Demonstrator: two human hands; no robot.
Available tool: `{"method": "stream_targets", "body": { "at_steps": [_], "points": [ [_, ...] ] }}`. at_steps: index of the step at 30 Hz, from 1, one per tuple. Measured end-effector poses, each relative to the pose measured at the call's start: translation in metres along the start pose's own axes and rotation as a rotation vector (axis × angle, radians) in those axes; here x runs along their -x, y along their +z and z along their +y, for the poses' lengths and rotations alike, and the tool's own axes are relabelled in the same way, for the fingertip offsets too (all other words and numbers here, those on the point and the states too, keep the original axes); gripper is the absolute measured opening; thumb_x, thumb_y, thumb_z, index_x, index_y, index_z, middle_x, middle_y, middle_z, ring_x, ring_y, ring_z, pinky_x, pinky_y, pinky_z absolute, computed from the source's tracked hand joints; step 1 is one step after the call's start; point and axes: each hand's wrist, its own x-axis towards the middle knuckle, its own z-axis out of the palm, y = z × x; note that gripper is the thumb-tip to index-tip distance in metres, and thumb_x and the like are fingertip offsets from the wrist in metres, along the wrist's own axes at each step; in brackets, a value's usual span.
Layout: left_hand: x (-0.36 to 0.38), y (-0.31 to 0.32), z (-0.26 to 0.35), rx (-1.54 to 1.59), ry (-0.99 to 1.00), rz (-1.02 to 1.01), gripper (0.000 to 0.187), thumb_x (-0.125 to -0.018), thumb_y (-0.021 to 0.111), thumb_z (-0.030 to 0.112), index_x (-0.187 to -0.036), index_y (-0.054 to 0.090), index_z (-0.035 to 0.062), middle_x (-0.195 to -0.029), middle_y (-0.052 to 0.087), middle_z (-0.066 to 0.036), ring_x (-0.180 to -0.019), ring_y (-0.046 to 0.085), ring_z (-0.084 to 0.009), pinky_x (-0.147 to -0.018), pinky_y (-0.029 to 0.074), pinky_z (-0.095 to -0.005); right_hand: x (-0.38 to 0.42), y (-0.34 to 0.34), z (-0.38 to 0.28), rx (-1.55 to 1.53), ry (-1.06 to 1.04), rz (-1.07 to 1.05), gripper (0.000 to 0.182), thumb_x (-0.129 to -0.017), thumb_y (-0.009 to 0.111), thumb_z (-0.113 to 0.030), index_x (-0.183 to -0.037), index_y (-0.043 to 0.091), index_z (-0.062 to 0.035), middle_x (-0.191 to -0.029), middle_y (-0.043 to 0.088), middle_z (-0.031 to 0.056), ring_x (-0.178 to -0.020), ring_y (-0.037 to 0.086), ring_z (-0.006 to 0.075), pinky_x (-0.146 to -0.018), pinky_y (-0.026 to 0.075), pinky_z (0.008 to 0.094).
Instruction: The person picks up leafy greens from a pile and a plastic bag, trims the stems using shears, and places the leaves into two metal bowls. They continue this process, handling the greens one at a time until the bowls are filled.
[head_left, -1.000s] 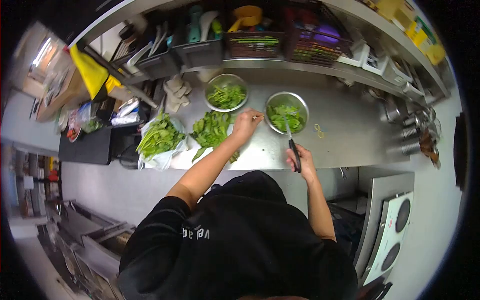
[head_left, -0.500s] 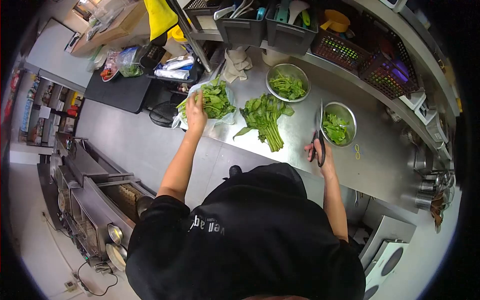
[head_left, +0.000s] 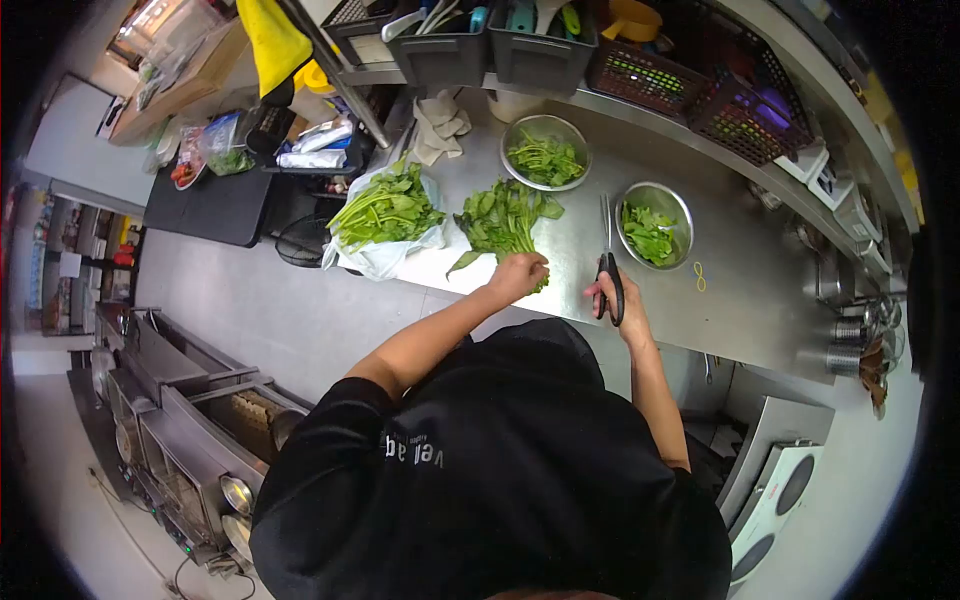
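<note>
My left hand [head_left: 519, 278] is closed over the stem ends of a bunch of leafy greens [head_left: 500, 222] lying on the steel counter. My right hand [head_left: 628, 305] holds black-handled scissors [head_left: 607, 268] with the blades pointing away from me, beside a steel bowl [head_left: 687, 232] of cut leaves [head_left: 648, 234]. Farther back, a second steel bowl [head_left: 587, 165] contains more cut greens [head_left: 545, 160]. To the left, a heap of greens [head_left: 388, 208] rests on an open plastic bag [head_left: 388, 262].
A yellow rubber band [head_left: 700, 277] lies on the counter [head_left: 760, 320] at the right. A crumpled cloth [head_left: 440, 127] is at the back. Above the counter, utensil bins [head_left: 440, 62] and brown baskets [head_left: 650, 85] line a shelf. Packaged goods stand at the left.
My left hand has moved right from the heap on the bag to the stems of the middle bunch. The scissors stay in my right hand. The view has shifted slightly.
</note>
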Motion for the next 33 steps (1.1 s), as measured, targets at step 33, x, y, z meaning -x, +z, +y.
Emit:
{"method": "stream_targets", "body": {
  "at_steps": [33],
  "points": [
    [-0.061, 0.002, -0.029, -0.466, -0.548, 0.054, 0.037, -0.074, 0.071, 0.039, -0.094, 0.069, 0.0073, -0.094, 0.068, -0.019, -0.091, 0.066, -0.0337, -0.081, 0.052, -0.0431, -0.004, -0.001, -0.011, 0.026, 0.044, -0.114, 0.045, -0.091, 0.062, -0.035, -0.115, 0.055, 0.0017, -0.076, 0.063, 0.0061, -0.052, 0.052, 0.0082, -0.048, 0.043, 0.0234]
  ]
}}
